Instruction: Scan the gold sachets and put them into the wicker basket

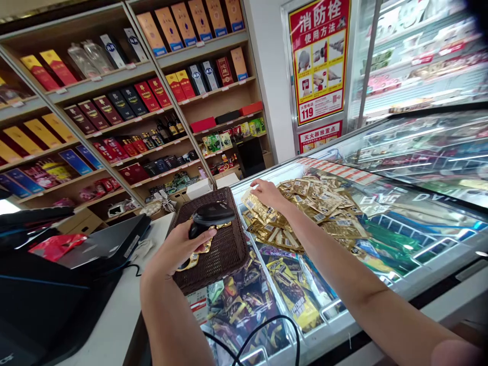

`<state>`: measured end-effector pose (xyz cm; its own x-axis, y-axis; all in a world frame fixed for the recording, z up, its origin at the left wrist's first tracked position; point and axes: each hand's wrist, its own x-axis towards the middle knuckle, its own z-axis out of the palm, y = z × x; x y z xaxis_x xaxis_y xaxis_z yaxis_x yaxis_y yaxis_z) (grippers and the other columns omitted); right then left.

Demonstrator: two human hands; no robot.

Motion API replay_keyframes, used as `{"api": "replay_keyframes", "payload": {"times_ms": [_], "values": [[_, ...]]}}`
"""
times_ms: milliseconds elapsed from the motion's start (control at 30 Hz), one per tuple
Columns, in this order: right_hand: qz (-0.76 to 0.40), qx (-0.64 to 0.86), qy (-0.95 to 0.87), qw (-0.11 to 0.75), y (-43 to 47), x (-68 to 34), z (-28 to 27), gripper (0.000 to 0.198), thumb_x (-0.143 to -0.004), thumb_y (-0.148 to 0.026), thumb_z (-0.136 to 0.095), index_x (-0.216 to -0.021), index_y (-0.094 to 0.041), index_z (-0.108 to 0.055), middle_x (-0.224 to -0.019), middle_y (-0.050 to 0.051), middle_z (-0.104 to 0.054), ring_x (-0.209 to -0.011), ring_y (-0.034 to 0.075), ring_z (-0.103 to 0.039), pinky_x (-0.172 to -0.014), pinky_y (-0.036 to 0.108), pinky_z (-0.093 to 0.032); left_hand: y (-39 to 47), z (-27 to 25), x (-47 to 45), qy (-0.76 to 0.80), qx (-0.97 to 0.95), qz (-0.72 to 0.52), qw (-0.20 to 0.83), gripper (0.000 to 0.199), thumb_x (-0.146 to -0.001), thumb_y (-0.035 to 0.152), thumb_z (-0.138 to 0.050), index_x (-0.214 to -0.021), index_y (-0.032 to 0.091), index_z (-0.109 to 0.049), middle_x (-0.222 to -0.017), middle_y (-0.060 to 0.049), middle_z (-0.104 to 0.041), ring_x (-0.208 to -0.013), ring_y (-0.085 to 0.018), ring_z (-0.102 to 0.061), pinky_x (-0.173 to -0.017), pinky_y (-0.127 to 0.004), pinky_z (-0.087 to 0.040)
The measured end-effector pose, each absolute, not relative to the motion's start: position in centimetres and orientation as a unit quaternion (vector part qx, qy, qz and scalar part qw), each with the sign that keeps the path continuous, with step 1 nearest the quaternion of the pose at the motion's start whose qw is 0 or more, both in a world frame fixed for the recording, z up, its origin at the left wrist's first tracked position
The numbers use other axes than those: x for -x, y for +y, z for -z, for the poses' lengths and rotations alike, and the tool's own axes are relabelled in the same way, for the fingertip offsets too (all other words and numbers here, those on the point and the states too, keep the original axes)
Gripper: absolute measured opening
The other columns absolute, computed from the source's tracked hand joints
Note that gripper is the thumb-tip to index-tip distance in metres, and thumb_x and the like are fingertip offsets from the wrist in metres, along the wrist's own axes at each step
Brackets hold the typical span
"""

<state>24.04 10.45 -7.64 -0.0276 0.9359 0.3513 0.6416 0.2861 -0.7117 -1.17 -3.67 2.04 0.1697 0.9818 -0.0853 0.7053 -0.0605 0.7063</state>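
My left hand [188, 241] is wrapped round a black handheld barcode scanner [213, 212], held over a dark brown woven basket [232, 249]. Gold-and-black packets [189, 262] lie in the basket, partly covered by that hand. At the near left of a loose heap of gold foil packets [324, 203], my right hand [267, 194] has its fingers bent onto a gold packet [254, 204]. The fingertips are only partly visible. The heap rests on the glass top of a chest freezer [385, 213].
Wrapped ice creams [293, 292] show through the freezer glass. A black cable [267, 323] loops across the front. On the left, a white counter [114, 307] bears dark electronic equipment [109, 244]. Shelves with boxed bottles [114, 109] stand behind, beside a red fire-hydrant poster [319, 61].
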Motion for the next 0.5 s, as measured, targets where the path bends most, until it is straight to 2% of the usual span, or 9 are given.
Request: {"api": "replay_keyframes", "payload": {"times_ms": [67, 167, 300, 400, 500], "values": [[-0.139, 0.622, -0.677, 0.368, 10.8, -25.1, 7.8, 0.022, -0.094, -0.025, -0.053, -0.113, -0.021, -0.063, -0.101, 0.009, -0.073, -0.095, 0.025, -0.066, -0.075, 0.031, -0.044, -3.6, -2.1, 1.4, 0.601, -0.7, -0.217, 0.319, 0.043, -0.075, 0.06, -0.069, -0.085, 0.019, -0.058, -0.066, 0.002, -0.053, -0.06, -0.013, -0.048, -0.052, -0.022, -0.035], [-0.096, 0.706, -0.612, 0.344, 11.3, -27.5, 8.1, 0.026, -0.097, -0.024, -0.047, -0.119, -0.021, -0.062, -0.107, 0.015, -0.071, -0.103, 0.032, -0.066, -0.081, 0.039, -0.045, -3.6, -2.0, 1.7, 0.588, -0.707, -0.231, 0.32, 0.044, -0.076, 0.061, -0.068, -0.084, 0.019, -0.057, -0.066, 0.002, -0.052, -0.061, -0.012, -0.047, -0.054, -0.023, -0.036], [-0.096, 0.76, -0.552, 0.33, 11.8, -30.2, 9.3, 0.036, -0.095, -0.016, -0.044, -0.128, -0.013, -0.057, -0.118, 0.024, -0.065, -0.112, 0.039, -0.062, -0.086, 0.046, -0.045, -3.5, -1.9, 2.0, 0.591, -0.707, -0.23, 0.313, 0.044, -0.077, 0.062, -0.066, -0.081, 0.019, -0.056, -0.064, 0.003, -0.051, -0.057, -0.011, -0.043, -0.053, -0.023, -0.034], [-0.107, 0.775, -0.547, 0.298, 12.1, -30.8, 10.5, 0.032, -0.089, -0.012, -0.052, -0.118, -0.012, -0.065, -0.129, 0.026, -0.057, -0.123, 0.044, -0.053, -0.093, 0.051, -0.042, -3.5, -1.8, 2.4, 0.596, -0.703, -0.233, 0.311, 0.045, -0.076, 0.063, -0.067, -0.079, 0.019, -0.055, -0.062, 0.003, -0.051, -0.056, -0.012, -0.044, -0.053, -0.023, -0.034], [-0.108, 0.783, -0.544, 0.283, 12.1, -30.4, 10.9, 0.025, -0.086, -0.011, -0.057, -0.107, -0.015, -0.07, -0.129, 0.023, -0.057, -0.129, 0.046, -0.045, -0.098, 0.058, -0.037, -3.5, -1.7, 3.1, 0.61, -0.692, -0.246, 0.299, 0.049, -0.072, 0.067, -0.068, -0.075, 0.02, -0.053, -0.062, 0.003, -0.054, -0.057, -0.013, -0.049, -0.054, -0.024, -0.036]]}}
